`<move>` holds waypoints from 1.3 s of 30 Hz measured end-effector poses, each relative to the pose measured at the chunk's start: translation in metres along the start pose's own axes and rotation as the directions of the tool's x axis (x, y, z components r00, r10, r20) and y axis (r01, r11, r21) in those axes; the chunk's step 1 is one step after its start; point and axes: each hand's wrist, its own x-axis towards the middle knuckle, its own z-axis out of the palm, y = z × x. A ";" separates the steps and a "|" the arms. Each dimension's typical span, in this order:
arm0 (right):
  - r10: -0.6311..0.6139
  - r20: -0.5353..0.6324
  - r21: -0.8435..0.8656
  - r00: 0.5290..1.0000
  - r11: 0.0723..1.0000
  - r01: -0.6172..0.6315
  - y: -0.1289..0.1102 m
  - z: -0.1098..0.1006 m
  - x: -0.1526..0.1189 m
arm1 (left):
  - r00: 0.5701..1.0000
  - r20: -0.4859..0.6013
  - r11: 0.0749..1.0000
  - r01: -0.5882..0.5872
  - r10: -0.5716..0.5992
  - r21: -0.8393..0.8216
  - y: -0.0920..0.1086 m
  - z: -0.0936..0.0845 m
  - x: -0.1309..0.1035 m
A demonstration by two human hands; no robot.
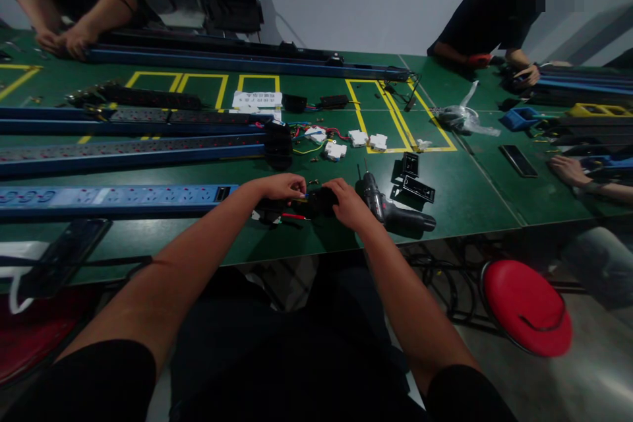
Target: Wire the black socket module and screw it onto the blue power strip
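My left hand (283,187) is closed in a pinch at the right end of a blue power strip (119,198); yellow and blue bits, seemingly wires (300,198), show at its fingertips. My right hand (346,202) curls around a small black part (322,200), whose exact kind is too dark to make out. Below my left hand, a red wire (295,216) sticks out from a dark and white piece. Just right of my right hand lies a black cordless drill (378,201), and beyond it two black rectangular frames (418,189).
White socket modules (335,150) with loose wires lie past my hands. More blue strips (198,153) stretch leftward. A phone (74,250) rests at the near left, another phone (518,161) at right. Co-workers handle strips across the table. A red stool (527,306) stands below right.
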 end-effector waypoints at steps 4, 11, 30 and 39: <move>0.008 0.006 0.003 1.000 1.000 -0.008 0.005 -0.006 -0.001 | 0.999 0.011 0.997 0.045 -0.045 -0.056 -0.002 0.000 0.001; 0.047 -0.037 -0.026 0.998 0.998 -0.048 0.000 0.004 0.000 | 0.999 0.003 0.992 0.046 -0.046 -0.115 -0.004 0.003 0.002; 0.093 -0.067 -0.074 0.993 0.992 -0.098 -0.003 0.003 -0.006 | 0.993 -0.117 1.000 -0.021 0.023 0.012 -0.003 0.005 -0.002; 0.072 -0.086 -0.017 0.994 0.997 -0.073 -0.007 0.008 -0.007 | 0.991 -0.131 0.995 -0.047 0.035 -0.085 -0.003 0.006 -0.004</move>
